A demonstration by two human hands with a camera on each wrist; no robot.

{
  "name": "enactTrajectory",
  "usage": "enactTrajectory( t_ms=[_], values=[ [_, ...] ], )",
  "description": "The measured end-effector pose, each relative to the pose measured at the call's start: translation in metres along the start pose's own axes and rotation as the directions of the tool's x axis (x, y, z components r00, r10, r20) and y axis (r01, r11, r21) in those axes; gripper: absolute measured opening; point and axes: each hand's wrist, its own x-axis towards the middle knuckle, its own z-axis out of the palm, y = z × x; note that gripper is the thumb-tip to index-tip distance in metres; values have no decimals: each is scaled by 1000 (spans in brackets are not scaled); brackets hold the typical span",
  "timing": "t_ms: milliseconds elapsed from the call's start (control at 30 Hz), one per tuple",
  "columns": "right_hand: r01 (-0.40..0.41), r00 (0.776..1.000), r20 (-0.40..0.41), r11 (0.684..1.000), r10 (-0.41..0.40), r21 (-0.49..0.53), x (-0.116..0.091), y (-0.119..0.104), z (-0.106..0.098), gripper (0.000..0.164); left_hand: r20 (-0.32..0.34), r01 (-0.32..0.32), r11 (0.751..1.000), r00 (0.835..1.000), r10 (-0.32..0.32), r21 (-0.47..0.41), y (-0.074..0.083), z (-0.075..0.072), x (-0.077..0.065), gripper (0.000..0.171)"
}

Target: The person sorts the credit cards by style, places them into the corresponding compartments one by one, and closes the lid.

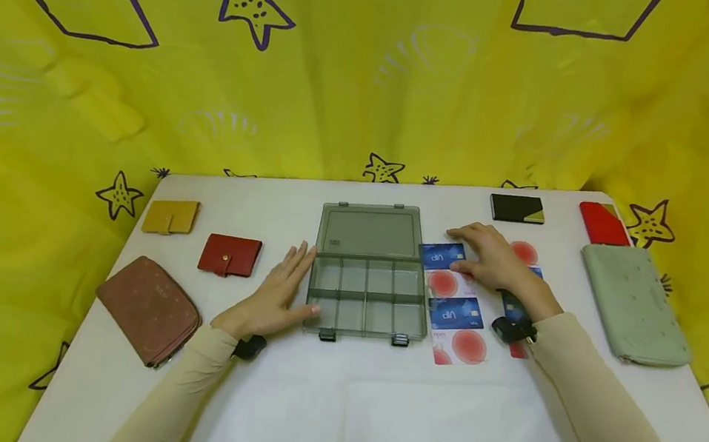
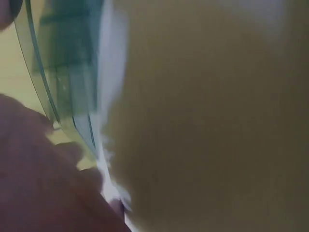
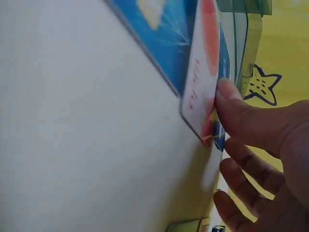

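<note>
A: Where's the left hand (image 1: 273, 298)?

B: At the left edge of the grey see-through compartment box (image 1: 351, 296), whose lid is laid back; that grip holds nothing, its fingers straight.

A: And the right hand (image 1: 493, 260)?

B: Over the farthest blue VIP card (image 1: 442, 256); the thumb touches it, while the fingers stand apart from the thumb, so that grip is not closed round anything.

A: Where is that card?

B: On the white bench (image 1: 434, 433), just beside the box's right side, heading a column of cards; more cards lie partly hidden under the right wrist; a red snap wallet (image 1: 229, 255) sits left of the left hand.
</note>
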Motion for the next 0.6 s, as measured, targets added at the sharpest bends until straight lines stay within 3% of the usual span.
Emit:
enactTrajectory(
  t_ms=[100,267,367,500,600],
  values=[
    [-20,999,29,1000,21,-14,4,-3,-1,59,61,21,998,998,-18,-56,2,3,-1,112],
    [-63,995,77,998,63,-5,7,-5,-7,53,50,23,992,999,-17,-123,2,6,-2,121],
    [-79,993,87,997,77,25,4,-5,-12,40,44,3,990,999,3,-139,2,8,-3,129],
    [-62,997,57,996,58,67,-4,-2,-23,23,25,-19,991,999,23,-136,1,10,-3,135],
    [-66,998,-16,988,69,139,-14,-4,-32,27,11,-31,991,999,32,-133,1,10,-2,136]
  ],
)
